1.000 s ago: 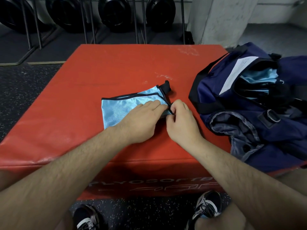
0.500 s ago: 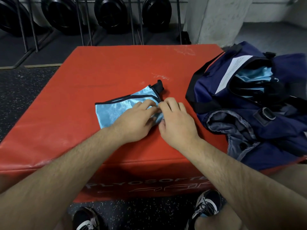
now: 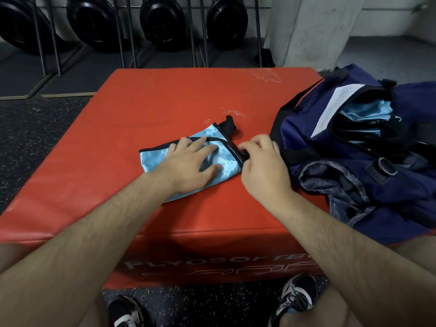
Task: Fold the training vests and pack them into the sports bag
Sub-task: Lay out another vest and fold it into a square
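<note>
Head view, single frame. Light-blue vest [image 3: 154, 161] with black trim lies folded into a compact packet on top of the red plyo box [image 3: 165, 95], slightly right of the box's centre and angled, its black strap end [image 3: 228, 125] sticking out at the far right corner. Left hand [image 3: 188, 167] lies flat on the vest, fingers straight and spread, palm pressing the cloth down; it grips nothing. Right hand [image 3: 262, 166] sits just beside the vest's right edge, fingers curled, tips pinching the black trim there. Navy sports bag [image 3: 304, 121] rests on the right part of the box top, near the right hand but not touching the vest; mouth open toward the camera. Inside the opening: packed vests [image 3: 368, 112] of the same light blue, stacked; a white label [image 3: 335, 107] on the flap beside them. Background: black weight plates [image 3: 162, 22] upright in a rack. Two shoes [image 3: 297, 296] on the speckled floor [image 3: 35, 123] below the box's near face.
</note>
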The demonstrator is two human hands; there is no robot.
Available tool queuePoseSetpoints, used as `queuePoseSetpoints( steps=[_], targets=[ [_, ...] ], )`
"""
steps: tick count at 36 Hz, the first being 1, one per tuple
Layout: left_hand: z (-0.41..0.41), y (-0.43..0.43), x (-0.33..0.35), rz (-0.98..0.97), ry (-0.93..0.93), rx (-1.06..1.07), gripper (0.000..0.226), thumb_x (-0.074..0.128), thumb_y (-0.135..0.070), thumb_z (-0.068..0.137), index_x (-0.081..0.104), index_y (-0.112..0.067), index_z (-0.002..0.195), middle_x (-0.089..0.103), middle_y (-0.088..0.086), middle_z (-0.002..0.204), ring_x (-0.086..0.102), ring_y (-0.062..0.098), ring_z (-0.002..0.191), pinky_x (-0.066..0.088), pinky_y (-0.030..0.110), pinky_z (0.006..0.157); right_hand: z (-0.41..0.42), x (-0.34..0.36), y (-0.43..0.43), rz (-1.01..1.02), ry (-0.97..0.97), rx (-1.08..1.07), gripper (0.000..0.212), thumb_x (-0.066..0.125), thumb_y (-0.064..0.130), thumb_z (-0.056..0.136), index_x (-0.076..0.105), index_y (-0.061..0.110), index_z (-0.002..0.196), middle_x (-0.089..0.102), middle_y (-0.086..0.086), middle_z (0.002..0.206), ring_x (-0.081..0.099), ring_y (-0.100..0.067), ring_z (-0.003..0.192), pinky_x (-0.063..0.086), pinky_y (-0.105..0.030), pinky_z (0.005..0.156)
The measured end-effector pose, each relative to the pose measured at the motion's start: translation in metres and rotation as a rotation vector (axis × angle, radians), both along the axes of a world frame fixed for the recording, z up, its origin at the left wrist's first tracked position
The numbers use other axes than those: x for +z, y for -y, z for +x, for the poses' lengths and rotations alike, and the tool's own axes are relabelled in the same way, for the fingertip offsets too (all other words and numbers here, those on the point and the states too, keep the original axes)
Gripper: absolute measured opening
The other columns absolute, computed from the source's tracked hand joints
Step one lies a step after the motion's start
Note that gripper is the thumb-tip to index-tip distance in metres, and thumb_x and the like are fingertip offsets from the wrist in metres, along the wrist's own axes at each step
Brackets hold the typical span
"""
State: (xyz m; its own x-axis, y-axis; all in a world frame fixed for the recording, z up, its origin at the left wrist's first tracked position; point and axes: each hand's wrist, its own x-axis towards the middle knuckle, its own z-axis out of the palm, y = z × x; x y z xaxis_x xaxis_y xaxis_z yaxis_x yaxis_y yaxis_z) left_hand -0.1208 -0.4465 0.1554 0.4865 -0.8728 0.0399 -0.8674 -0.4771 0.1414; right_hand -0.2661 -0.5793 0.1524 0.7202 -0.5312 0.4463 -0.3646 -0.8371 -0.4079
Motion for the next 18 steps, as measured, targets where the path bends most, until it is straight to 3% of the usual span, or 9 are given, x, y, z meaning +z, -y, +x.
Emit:
queuePoseSetpoints(
  steps=[3, 6, 8, 10, 12, 14, 16, 18],
  targets=[
    [0.013, -0.011, -0.002, -0.016, 0.022, 0.071, 0.050, 0.027, -0.061, 0.098, 0.035, -0.046, 0.145, 0.017, -0.006, 0.163, 0.016, 0.025, 0.143, 0.016, 0.046, 0.114, 0.001, 0.005, -0.026, -0.246, -0.042, 0.057, 0.029, 0.053, 0.018, 0.077, 0.067, 0.019, 0.103, 0.056, -0.001, 0.105, 0.051, -0.028, 0.095, 0.047, -0.039, 0.073],
    [0.021, -0.021, -0.005, 0.029, -0.050, 0.157, 0.045, 0.026, -0.058, 0.100, 0.032, -0.051, 0.144, 0.011, -0.005, 0.164, 0.007, 0.029, 0.149, 0.006, 0.048, 0.119, 0.005, -0.005, -0.050, -0.245, -0.129, 0.102, 0.022, 0.055, 0.031, 0.085, 0.069, 0.020, 0.099, 0.058, -0.001, 0.102, 0.055, -0.028, 0.091, 0.047, -0.037, 0.069],
    [0.023, -0.027, -0.005, 0.038, -0.076, 0.186, 0.045, 0.028, -0.058, 0.099, 0.031, -0.053, 0.144, 0.017, -0.003, 0.162, 0.014, 0.030, 0.147, 0.013, 0.049, 0.117, 0.008, -0.012, -0.056, -0.197, -0.213, 0.091, 0.024, 0.056, 0.035, 0.088, 0.068, 0.018, 0.102, 0.058, -0.003, 0.106, 0.054, -0.029, 0.095, 0.048, -0.037, 0.071],
    [0.023, -0.031, -0.004, 0.034, -0.018, 0.197, 0.047, 0.031, -0.059, 0.098, 0.034, -0.051, 0.144, 0.030, -0.003, 0.154, 0.029, 0.028, 0.138, 0.024, 0.047, 0.110, 0.012, -0.015, -0.048, -0.142, -0.280, 0.102, 0.027, 0.053, 0.033, 0.092, 0.064, 0.015, 0.108, 0.056, -0.006, 0.114, 0.051, -0.030, 0.105, 0.049, -0.039, 0.078],
    [0.020, -0.035, -0.002, 0.017, 0.064, 0.211, 0.051, 0.038, -0.062, 0.094, 0.039, -0.045, 0.143, 0.042, 0.000, 0.138, 0.039, 0.027, 0.126, 0.031, 0.044, 0.103, 0.017, -0.013, -0.030, -0.094, -0.323, 0.114, 0.029, 0.049, 0.025, 0.093, 0.061, 0.011, 0.116, 0.053, -0.011, 0.126, 0.048, -0.032, 0.121, 0.046, -0.040, 0.097],
    [0.013, -0.038, 0.003, 0.012, 0.083, 0.211, 0.056, 0.043, -0.065, 0.090, 0.043, -0.039, 0.141, 0.045, 0.002, 0.124, 0.045, 0.028, 0.118, 0.036, 0.042, 0.100, 0.021, -0.012, -0.010, -0.044, -0.361, 0.132, 0.037, 0.045, 0.014, 0.096, 0.056, 0.003, 0.131, 0.047, -0.017, 0.142, 0.035, -0.034, 0.140, 0.025, -0.037, 0.118],
    [0.003, -0.042, 0.008, 0.030, 0.046, 0.182, 0.058, 0.046, -0.066, 0.089, 0.047, -0.032, 0.136, 0.046, 0.004, 0.118, 0.051, 0.029, 0.113, 0.041, 0.041, 0.098, 0.019, -0.007, 0.002, 0.039, -0.354, 0.161, 0.045, 0.044, 0.006, 0.097, 0.048, 0.003, 0.142, 0.036, -0.014, 0.156, 0.022, -0.030, 0.149, 0.011, -0.030, 0.122],
    [-0.008, -0.048, 0.011, 0.041, 0.014, 0.155, 0.058, 0.048, -0.066, 0.088, 0.050, -0.027, 0.131, 0.045, 0.003, 0.116, 0.054, 0.028, 0.108, 0.046, 0.041, 0.093, 0.014, 0.001, 0.005, 0.090, -0.279, 0.243, 0.052, 0.045, -0.001, 0.090, 0.052, 0.010, 0.140, 0.035, -0.007, 0.157, 0.022, -0.024, 0.149, 0.012, -0.022, 0.120]
  ],
)
